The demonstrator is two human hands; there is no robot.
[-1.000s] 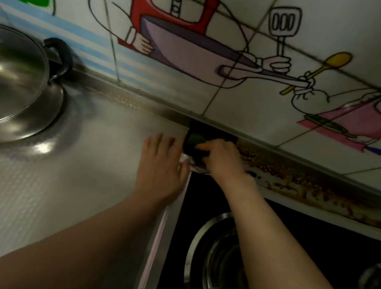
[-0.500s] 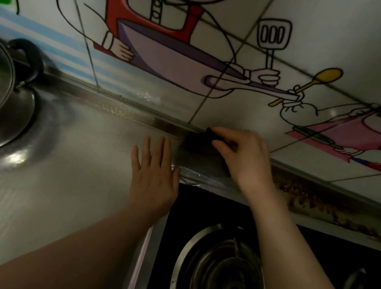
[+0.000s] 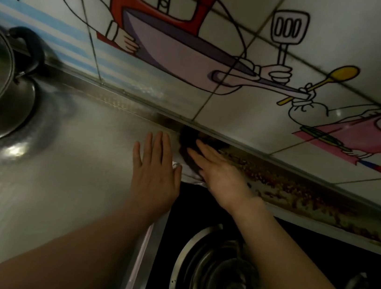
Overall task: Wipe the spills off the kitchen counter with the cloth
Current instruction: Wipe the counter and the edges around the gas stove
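Probably soft, limp and light, so best pressed flat across its middle: pins dark cloth [image 3: 187, 142] against back edge of counter [image 3: 73, 152] under straight-fingered right hand [image 3: 221, 175], left hand [image 3: 155, 176] spread flat beside.

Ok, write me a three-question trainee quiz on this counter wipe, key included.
1. True or false: the left hand grips the cloth.
2. The brown spills lie: A) on the pot; B) behind the stove, right of the cloth; C) inside the burner.
3. Which hand presses on the cloth?
Key: 1 false, it lies flat on the counter; 2 B; 3 the right hand.
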